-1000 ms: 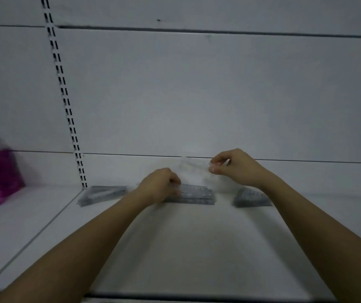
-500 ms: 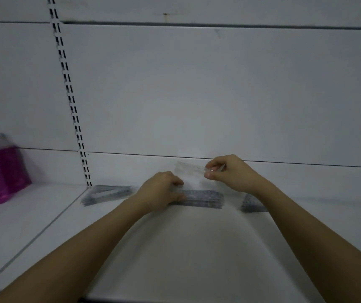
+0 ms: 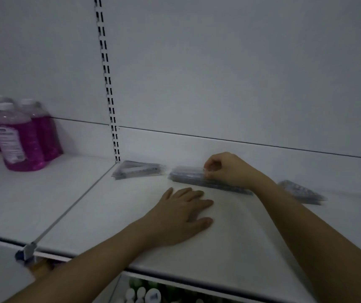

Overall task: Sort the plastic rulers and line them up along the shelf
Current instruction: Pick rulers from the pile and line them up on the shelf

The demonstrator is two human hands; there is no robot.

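Three piles of clear plastic rulers lie along the back of the white shelf (image 3: 101,211). A pile of triangular set squares (image 3: 139,169) sits at the left by the slotted upright. In the middle lies a stack of straight rulers (image 3: 188,174). My right hand (image 3: 227,169) pinches a clear ruler at the top of that stack, fingertips closed on it. A third pile (image 3: 300,192) lies at the right, behind my right forearm. My left hand (image 3: 180,215) rests flat on the bare shelf in front of the middle stack, fingers spread, holding nothing.
Several bottles of pink liquid (image 3: 20,136) stand on the neighbouring shelf section at the left. A metal divider rail (image 3: 70,209) runs from the upright to the shelf's front edge. Below the front edge, white bottle caps (image 3: 141,293) show on a lower shelf.
My right hand has lowered the clear ruler onto the middle stack. My left hand left the stack and came back to lie flat on the shelf. The view shifted right and down.
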